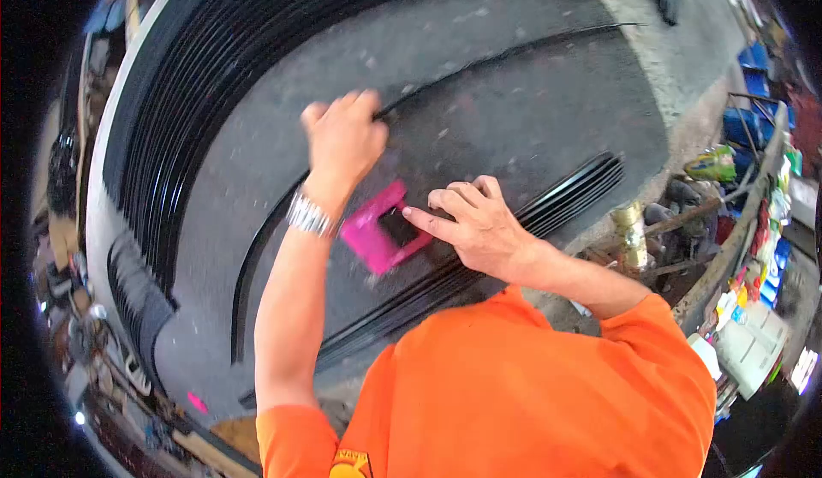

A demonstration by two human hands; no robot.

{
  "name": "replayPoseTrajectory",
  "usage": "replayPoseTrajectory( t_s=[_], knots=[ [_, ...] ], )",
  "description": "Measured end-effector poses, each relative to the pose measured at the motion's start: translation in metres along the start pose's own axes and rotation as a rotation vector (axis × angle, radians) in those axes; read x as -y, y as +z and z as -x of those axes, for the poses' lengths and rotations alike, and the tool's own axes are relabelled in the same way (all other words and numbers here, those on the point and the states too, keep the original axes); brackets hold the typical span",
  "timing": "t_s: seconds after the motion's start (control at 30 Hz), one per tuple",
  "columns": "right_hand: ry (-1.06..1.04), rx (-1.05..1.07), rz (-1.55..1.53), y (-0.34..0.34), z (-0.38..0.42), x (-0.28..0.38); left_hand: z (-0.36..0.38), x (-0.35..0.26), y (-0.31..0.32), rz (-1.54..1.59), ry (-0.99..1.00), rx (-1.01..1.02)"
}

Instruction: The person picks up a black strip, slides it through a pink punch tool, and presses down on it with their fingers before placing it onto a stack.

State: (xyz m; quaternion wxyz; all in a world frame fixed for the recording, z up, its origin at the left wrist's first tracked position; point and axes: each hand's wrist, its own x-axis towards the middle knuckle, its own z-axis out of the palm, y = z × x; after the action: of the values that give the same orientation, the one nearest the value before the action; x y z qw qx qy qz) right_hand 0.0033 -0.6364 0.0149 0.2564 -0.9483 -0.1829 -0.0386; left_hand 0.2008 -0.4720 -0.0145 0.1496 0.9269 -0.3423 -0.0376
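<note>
**Across the tabletop point(282, 118), all eyes left**

Big stack of black strips point(188, 101) curving round the far edge! Smaller bundle point(394, 307) by the person's body. Between them, one single strip point(239, 307), long axis lower left to upper right. Left hand point(345, 140) is nearer, looks closed on it; right hand point(479, 230) sits below, loosely bent, nothing visibly held, beside the pink frame point(364, 238).

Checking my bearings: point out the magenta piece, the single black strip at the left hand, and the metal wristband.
Magenta piece point(365, 236): head view, on its left side.
Black strip point(421, 91): head view, on its upper stretch.
Metal wristband point(308, 215): head view, on its links.
</note>
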Motion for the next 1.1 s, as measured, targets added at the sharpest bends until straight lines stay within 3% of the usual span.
replayPoseTrajectory(
  t_s=[0.13,0.23,1.1],
  knots=[
    [0.279,-0.190,0.132,-0.023,-0.001,-0.051,0.034,0.020,-0.016,-0.071,0.004,-0.062],
    [0.404,-0.210,0.232,-0.027,0.002,-0.079,0.051,0.021,-0.022,-0.093,-0.021,-0.038],
    [0.357,-0.202,0.246,-0.005,-0.035,-0.092,0.054,0.010,-0.016,-0.131,-0.101,-0.058]
  ],
)
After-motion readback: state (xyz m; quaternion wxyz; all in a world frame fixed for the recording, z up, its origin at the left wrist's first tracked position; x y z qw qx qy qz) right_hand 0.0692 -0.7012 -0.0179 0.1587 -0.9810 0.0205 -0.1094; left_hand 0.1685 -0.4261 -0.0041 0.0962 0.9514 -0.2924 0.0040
